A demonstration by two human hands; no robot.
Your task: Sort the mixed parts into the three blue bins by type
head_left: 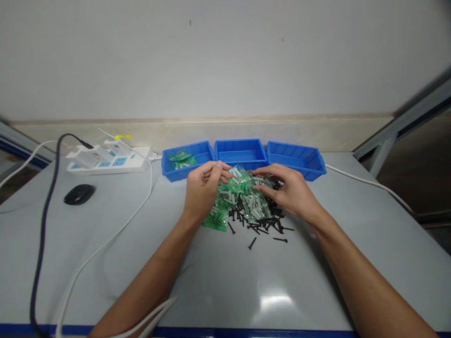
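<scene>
My left hand (206, 185) is at the left side of a pile of small clear-and-green plastic packets. Its thumb and forefinger are pressed together; anything pinched between them is hidden. Its other fingertips are close to a packet of pale, stick-like pieces (239, 179) on top of the pile. Reaching in from the right, my right hand (291, 188) has its thumb and fingers apart, around the pile's right side. Another packet (256, 207) lies below its thumb. Loose black screws (259, 228) are spread under and in front of the packets, and a green packet (216, 219) lies at the lower left.
Behind the pile stand three blue bins: the left bin (169, 171) holds several green packets, while the middle bin (241, 164) and right bin (296, 164) show bare insides. At left are a power strip (136, 164), a black mouse (79, 194) and cables (44, 225). A wall closes the back.
</scene>
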